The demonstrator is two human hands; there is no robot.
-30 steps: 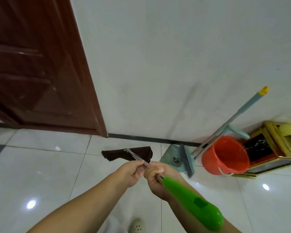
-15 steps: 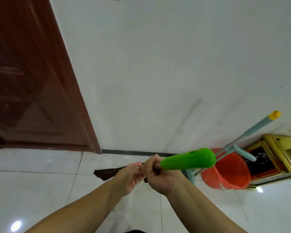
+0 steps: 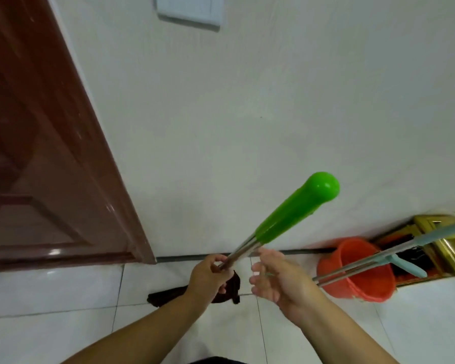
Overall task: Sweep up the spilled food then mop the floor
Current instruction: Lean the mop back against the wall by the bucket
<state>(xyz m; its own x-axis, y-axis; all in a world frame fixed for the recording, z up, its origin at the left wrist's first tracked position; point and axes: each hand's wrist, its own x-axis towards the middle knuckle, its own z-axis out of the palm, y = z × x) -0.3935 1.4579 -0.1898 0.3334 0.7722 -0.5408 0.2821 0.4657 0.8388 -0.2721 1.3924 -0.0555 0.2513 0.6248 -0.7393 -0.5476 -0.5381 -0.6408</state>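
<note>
Green mop handle (image 3: 297, 216) has swung upright toward wall; right hand (image 3: 279, 282) has let go, fingers spread. Left hand (image 3: 208, 277) alone grips steel shaft, dark mop cloth (image 3: 168, 295) on floor left of orange bucket (image 3: 357, 269). We judge mopping finishing.

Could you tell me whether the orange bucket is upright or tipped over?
Upright: the orange bucket stands on the floor, mouth facing up.
</note>
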